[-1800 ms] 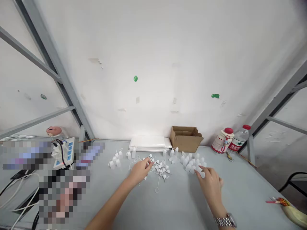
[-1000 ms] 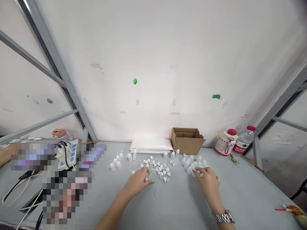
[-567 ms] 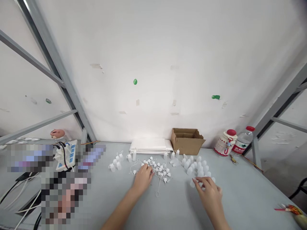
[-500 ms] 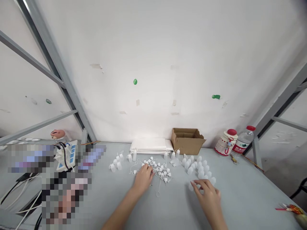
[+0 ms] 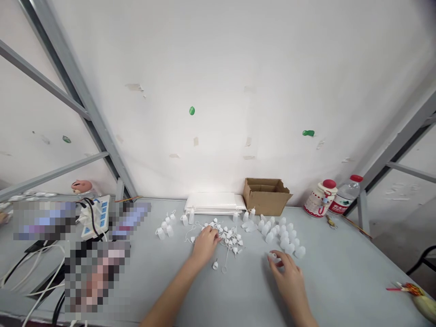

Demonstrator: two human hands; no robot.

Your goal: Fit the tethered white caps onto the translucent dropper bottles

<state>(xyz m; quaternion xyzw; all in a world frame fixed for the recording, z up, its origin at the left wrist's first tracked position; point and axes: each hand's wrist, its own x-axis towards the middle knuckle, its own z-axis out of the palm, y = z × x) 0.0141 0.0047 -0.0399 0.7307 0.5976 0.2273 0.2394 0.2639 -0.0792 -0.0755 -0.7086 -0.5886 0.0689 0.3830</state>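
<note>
My left hand [image 5: 205,243] is over the left side of a pile of small white pointed caps with thin strap loops [image 5: 231,238]. Its fingers are bent together among the caps; what they grip, if anything, is hidden. One loose cap [image 5: 215,265] lies on the table just below this hand. To the right, my right hand [image 5: 288,272] pinches a small translucent bottle [image 5: 273,256] between thumb and fingers, its open neck facing up. Behind that hand stand several uncapped translucent bottles [image 5: 284,236]. At the left, several capped bottles [image 5: 165,227] stand in a group.
Along the wall are a stack of white packs [image 5: 214,202] and an open cardboard box [image 5: 267,200]. A decorated jar [image 5: 320,198] and a red-capped water bottle [image 5: 345,196] stand at the right. A power strip [image 5: 98,217] and cables occupy the left of the grey table [image 5: 238,299].
My right hand has shifted slightly left and turned, bringing the bottle's neck into view. My left hand has stayed at the pile; the loose cap below it now shows fully. The view has tilted slightly.
</note>
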